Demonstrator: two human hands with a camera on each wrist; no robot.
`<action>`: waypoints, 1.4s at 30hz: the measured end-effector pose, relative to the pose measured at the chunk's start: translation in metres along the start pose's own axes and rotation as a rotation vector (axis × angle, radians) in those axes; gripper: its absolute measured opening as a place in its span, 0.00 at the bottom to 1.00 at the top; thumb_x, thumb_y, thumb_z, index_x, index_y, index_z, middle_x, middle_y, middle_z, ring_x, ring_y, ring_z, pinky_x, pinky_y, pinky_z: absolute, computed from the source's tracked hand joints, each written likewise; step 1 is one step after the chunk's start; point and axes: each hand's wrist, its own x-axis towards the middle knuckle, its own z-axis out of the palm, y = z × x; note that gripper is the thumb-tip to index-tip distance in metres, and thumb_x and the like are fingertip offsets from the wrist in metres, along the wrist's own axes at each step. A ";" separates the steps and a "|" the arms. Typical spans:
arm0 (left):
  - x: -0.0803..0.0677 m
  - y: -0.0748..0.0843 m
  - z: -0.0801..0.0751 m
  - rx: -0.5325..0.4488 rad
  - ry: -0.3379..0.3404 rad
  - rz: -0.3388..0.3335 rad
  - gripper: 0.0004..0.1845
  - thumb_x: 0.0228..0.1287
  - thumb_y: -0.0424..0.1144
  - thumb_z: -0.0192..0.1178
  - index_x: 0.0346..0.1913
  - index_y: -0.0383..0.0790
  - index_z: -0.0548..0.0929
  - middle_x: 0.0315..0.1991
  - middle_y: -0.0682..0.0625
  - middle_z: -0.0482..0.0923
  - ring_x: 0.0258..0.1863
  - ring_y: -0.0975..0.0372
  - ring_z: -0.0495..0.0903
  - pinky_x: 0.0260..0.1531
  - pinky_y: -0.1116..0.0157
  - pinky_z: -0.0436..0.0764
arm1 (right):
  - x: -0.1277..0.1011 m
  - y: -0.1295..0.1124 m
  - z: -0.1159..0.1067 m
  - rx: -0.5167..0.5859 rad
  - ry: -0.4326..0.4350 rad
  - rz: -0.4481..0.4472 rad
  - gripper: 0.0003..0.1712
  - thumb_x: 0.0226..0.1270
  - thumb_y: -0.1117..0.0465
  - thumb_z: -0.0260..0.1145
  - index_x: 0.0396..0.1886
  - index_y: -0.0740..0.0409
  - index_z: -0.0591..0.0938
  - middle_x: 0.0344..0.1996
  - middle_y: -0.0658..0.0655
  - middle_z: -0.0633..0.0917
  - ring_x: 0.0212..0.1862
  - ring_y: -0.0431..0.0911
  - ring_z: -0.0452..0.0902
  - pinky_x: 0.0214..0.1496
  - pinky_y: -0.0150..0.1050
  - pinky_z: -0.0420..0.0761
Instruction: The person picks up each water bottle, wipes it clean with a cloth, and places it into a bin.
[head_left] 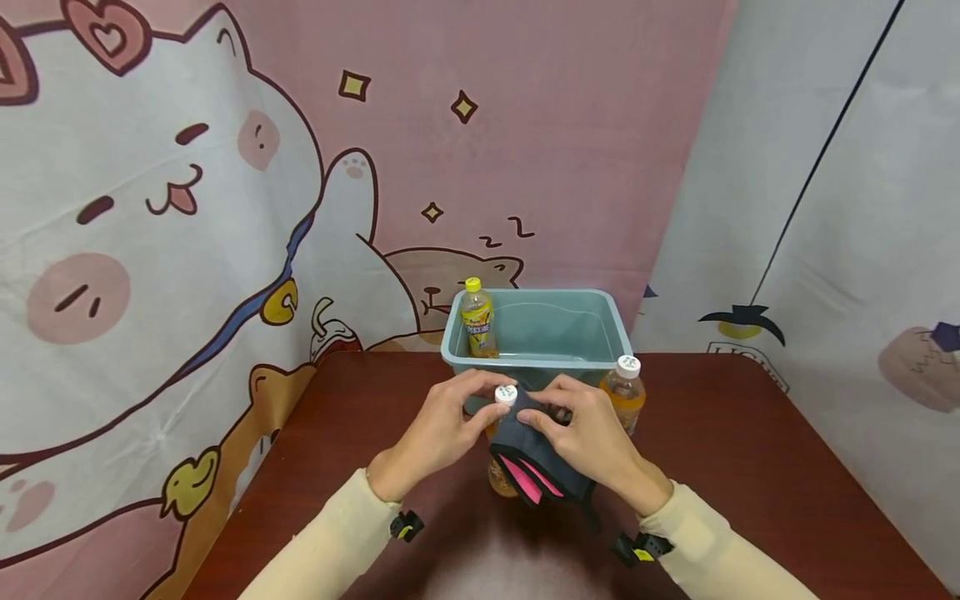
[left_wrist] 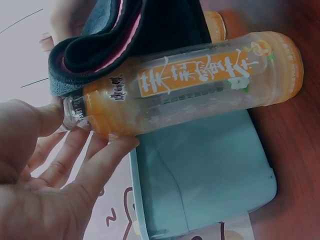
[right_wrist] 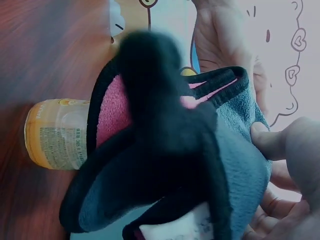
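Note:
My left hand (head_left: 438,423) grips a plastic bottle of orange-labelled tea by its neck, just under the white cap (head_left: 506,395). In the left wrist view the bottle (left_wrist: 200,75) shows its label and a clear middle section. A dark grey cloth (head_left: 536,446) with black edging and a pink underside is draped against the bottle's upper part. My right hand (head_left: 596,429) pinches this cloth between thumb and fingers. In the right wrist view the folded cloth (right_wrist: 240,145) covers much of the bottle, leaving its orange base (right_wrist: 55,132) visible.
Behind the hands, a blue-green plastic bin (head_left: 555,362) stands on the dark red-brown table (head_left: 720,450). Inside it is a yellow-capped bottle (head_left: 477,325). Another white-capped bottle (head_left: 625,392) stands beside the bin's right front corner. A cartoon-printed backdrop (head_left: 570,150) hangs behind.

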 end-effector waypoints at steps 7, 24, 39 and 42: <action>-0.001 0.001 -0.003 -0.064 -0.021 -0.019 0.22 0.82 0.38 0.76 0.73 0.46 0.88 0.65 0.50 0.92 0.58 0.59 0.93 0.59 0.58 0.96 | -0.005 0.002 -0.001 0.003 0.056 -0.021 0.11 0.70 0.60 0.89 0.50 0.54 1.00 0.34 0.42 0.87 0.32 0.32 0.76 0.33 0.31 0.80; 0.002 0.005 0.008 -0.117 0.126 -0.100 0.24 0.69 0.43 0.87 0.62 0.44 0.89 0.54 0.52 0.93 0.53 0.61 0.94 0.51 0.60 0.98 | -0.023 0.008 -0.026 -0.002 0.154 -0.051 0.15 0.64 0.68 0.90 0.50 0.57 0.99 0.35 0.42 0.89 0.32 0.31 0.81 0.36 0.24 0.82; 0.004 0.010 -0.003 -0.131 0.047 -0.173 0.17 0.70 0.39 0.85 0.58 0.50 0.93 0.53 0.55 0.95 0.50 0.62 0.93 0.46 0.69 0.94 | -0.028 0.011 -0.027 0.046 0.137 -0.041 0.15 0.66 0.68 0.89 0.51 0.56 0.99 0.35 0.42 0.89 0.32 0.32 0.82 0.36 0.26 0.84; 0.003 0.010 -0.006 -0.117 0.004 -0.180 0.16 0.73 0.41 0.83 0.60 0.53 0.94 0.54 0.56 0.96 0.46 0.63 0.90 0.39 0.68 0.92 | -0.027 0.012 -0.026 0.042 0.120 -0.040 0.15 0.66 0.67 0.89 0.51 0.56 0.99 0.35 0.42 0.89 0.32 0.32 0.82 0.35 0.27 0.85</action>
